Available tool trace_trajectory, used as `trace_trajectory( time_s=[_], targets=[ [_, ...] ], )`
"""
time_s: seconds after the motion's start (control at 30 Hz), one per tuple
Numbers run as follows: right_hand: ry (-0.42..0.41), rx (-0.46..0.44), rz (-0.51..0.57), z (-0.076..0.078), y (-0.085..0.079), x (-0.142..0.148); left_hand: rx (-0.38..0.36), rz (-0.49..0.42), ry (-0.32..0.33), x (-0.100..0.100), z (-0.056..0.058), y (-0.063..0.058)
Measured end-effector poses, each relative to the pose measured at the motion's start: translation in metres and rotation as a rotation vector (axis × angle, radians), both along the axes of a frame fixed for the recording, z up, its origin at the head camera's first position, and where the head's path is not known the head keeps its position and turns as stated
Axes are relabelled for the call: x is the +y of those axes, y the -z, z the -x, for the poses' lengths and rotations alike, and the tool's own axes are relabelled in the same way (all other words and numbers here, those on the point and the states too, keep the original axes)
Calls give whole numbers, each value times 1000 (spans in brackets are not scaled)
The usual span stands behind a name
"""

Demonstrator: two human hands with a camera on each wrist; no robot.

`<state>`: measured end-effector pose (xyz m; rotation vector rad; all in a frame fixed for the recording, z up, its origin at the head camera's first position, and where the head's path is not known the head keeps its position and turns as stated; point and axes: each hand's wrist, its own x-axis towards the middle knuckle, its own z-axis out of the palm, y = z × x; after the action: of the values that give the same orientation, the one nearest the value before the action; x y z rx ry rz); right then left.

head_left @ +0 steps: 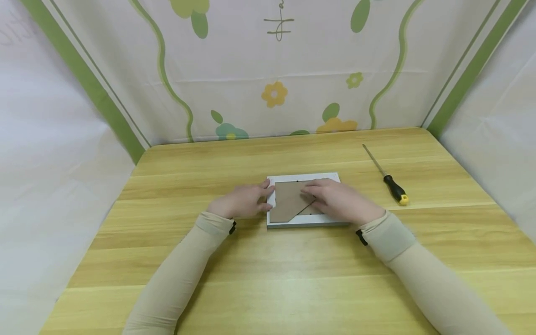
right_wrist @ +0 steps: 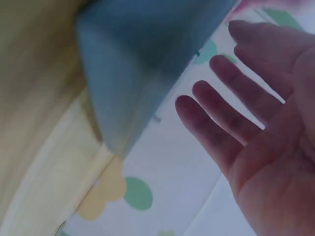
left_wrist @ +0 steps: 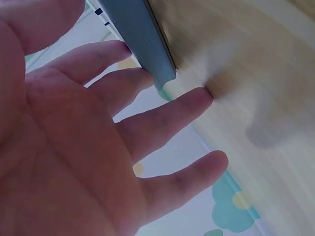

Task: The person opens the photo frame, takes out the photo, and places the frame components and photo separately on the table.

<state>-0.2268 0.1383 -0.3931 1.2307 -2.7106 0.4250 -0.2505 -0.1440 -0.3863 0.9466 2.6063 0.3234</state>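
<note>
A white picture frame [head_left: 310,222] lies back side up on the table, its brown backing board [head_left: 286,197] showing. A slanted dark edge crosses the board toward my right hand. At the frame's left end is my left hand [head_left: 244,200], fingers spread, with fingertips against the rim. The left wrist view shows two fingertips of the left hand [left_wrist: 83,132] at the frame's grey side [left_wrist: 135,39]. Over the right part of the back reaches my right hand [head_left: 339,200], fingertips close over the board. Extended fingers of the right hand [right_wrist: 266,113] appear above the frame's blurred corner [right_wrist: 133,64].
A screwdriver [head_left: 394,188] with a black and yellow handle lies to the right of the frame, its shaft pointing away from me. The wooden table [head_left: 301,279] ends at a flower-patterned white cloth [head_left: 234,83] at the back. White cloth also hangs at both sides.
</note>
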Motion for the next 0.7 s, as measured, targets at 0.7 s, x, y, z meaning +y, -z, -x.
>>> trace_trajectory(
  time_s=[0.7],
  targets=[
    [-170,224,-283,-7,-5,-39,-51,-16,-8,-5,0,-3]
  ],
)
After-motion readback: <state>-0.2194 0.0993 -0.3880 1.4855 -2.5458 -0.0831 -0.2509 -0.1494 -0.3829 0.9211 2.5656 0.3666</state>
